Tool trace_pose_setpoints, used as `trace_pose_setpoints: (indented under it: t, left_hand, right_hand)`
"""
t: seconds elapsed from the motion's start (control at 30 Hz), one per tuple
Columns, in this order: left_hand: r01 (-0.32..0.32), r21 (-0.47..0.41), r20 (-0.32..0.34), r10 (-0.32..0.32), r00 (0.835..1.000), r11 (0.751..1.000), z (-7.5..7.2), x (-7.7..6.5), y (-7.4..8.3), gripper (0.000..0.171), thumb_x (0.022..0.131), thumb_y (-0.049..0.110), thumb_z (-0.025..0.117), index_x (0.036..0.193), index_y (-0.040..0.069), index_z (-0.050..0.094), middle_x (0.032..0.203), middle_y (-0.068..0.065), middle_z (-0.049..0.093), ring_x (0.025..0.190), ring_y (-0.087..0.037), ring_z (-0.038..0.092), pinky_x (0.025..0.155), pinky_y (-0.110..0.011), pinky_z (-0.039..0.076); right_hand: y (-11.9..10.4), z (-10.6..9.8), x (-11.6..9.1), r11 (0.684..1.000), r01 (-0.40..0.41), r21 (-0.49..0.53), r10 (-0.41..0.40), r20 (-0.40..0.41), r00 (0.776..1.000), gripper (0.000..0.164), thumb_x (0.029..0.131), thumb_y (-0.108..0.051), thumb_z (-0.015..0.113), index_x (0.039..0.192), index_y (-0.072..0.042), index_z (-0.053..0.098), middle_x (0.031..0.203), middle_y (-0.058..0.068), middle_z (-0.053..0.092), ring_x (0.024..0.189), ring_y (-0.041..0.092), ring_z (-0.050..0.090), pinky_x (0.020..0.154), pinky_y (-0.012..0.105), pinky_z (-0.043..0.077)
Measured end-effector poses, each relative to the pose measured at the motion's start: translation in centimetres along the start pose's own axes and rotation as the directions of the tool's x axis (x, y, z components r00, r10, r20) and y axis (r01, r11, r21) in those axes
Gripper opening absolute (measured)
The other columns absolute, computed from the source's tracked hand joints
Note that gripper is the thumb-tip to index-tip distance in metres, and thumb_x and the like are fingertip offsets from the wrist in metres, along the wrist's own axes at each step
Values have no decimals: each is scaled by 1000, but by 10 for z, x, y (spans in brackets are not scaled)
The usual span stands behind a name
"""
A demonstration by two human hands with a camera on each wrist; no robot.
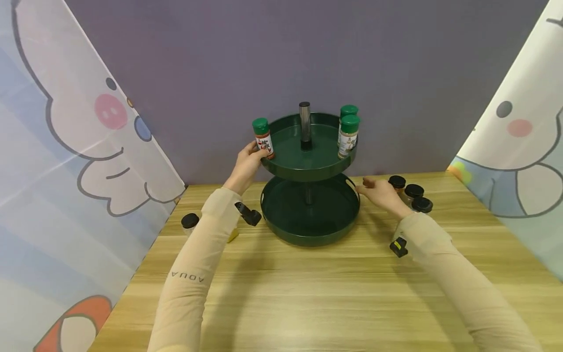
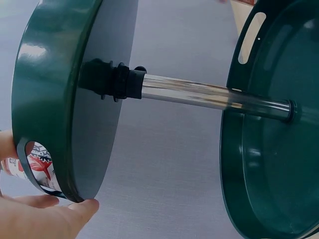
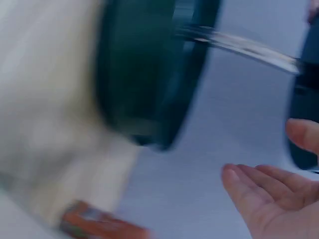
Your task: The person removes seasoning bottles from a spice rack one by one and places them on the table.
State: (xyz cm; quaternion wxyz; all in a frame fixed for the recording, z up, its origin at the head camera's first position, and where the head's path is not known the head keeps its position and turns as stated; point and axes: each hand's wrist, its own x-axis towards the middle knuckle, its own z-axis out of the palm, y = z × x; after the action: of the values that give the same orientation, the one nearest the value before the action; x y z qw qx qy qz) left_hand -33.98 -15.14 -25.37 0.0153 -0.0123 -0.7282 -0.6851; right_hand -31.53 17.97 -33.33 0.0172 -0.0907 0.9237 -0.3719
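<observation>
A dark green two-tier round rack (image 1: 311,237) stands on the table, its trays joined by a shiny metal post (image 2: 184,91). My left hand (image 1: 246,168) grips the upper tray (image 1: 303,173) at its left rim; in the left wrist view, fingers lie under the rim beside the handle slot. Just inside that rim stands a green-capped red seasoning bottle (image 1: 264,142), by my thumb. My right hand (image 1: 381,194) holds nothing and is beside the lower tray's right handle, its fingers loosely extended in the right wrist view. Two green-capped bottles (image 1: 349,137) stand on the upper tray's right side.
Several black-lidded jars (image 1: 414,191) stand on the table behind my right wrist. Another black-lidded jar (image 1: 190,222) and a small yellow thing (image 1: 233,234) are near my left forearm. A grey wall (image 1: 220,73) rises behind the rack, with cartoon-printed sheets (image 1: 66,234) on both sides.
</observation>
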Motion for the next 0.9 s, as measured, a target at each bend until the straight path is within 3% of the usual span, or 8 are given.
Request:
trace_pose_setpoints:
  t: [0.13, 0.23, 0.33, 0.43, 0.6, 0.77, 0.9]
  left_hand:
    - [-10, -13, -6, 10, 1000, 1000, -3, -1, -2, 66, 92, 15, 52, 148, 15, 17, 147, -6, 30, 134, -18, 32, 109, -34, 28]
    - [-15, -15, -4, 15, 1000, 1000, -4, -1, -2, 66, 92, 14, 52, 148, 14, 17, 147, -7, 31, 133, -18, 33, 109, -33, 28]
    - [-26, -3, -3, 26, 1000, 1000, -4, 0, -1, 64, 92, 15, 52, 147, 14, 20, 145, -6, 34, 132, -18, 34, 109, -33, 29]
    - [-35, 28, -2, 35, 999, 999, -5, -1, -1, 63, 92, 16, 52, 147, 14, 22, 145, -5, 35, 132, -18, 34, 109, -33, 29]
    - [-36, 75, -7, 36, 999, 997, -7, -1, 0, 63, 91, 18, 54, 146, 14, 24, 144, -5, 35, 133, -18, 33, 109, -35, 29]
    - [-11, 76, 0, 11, 1000, 997, -7, -1, -1, 64, 90, 18, 55, 146, 15, 23, 145, -4, 34, 133, -18, 32, 109, -35, 28]
    - [-12, 80, 14, 11, 1000, 997, -6, -1, 0, 64, 91, 18, 55, 146, 17, 23, 145, -3, 35, 133, -17, 33, 109, -36, 29]
  right_hand:
    - [-30, -20, -4, 993, 100, 58, -88, -182, 979, 56, 96, -31, 46, 143, -5, 31, 138, 21, 42, 123, 37, 44, 97, 49, 40]
    - [-51, -32, -5, 979, 179, 98, -137, -338, 931, 52, 95, -28, 49, 142, -11, 36, 137, 15, 45, 122, 31, 48, 96, 44, 43]
    - [-68, -41, -2, 958, 248, 140, -167, -430, 887, 52, 93, -26, 54, 140, -10, 38, 136, 13, 48, 121, 26, 50, 97, 38, 43]
    - [-80, -47, 2, 950, 273, 150, -178, -456, 872, 58, 89, -25, 59, 140, -7, 37, 135, 13, 48, 122, 24, 49, 98, 35, 43]
    - [-95, -47, 12, 968, 235, 92, -172, -440, 881, 69, 84, -29, 67, 140, -5, 36, 135, 15, 48, 121, 27, 49, 96, 38, 44]
    - [-103, -40, 19, 979, 200, 36, -161, -463, 872, 53, 82, -31, 69, 126, -5, 54, 116, 17, 62, 104, 30, 60, 93, 44, 42]
    - [-105, -39, 20, 985, 171, 21, -140, -480, 866, 46, 84, -30, 67, 119, -3, 58, 110, 19, 64, 99, 31, 60, 90, 45, 43]
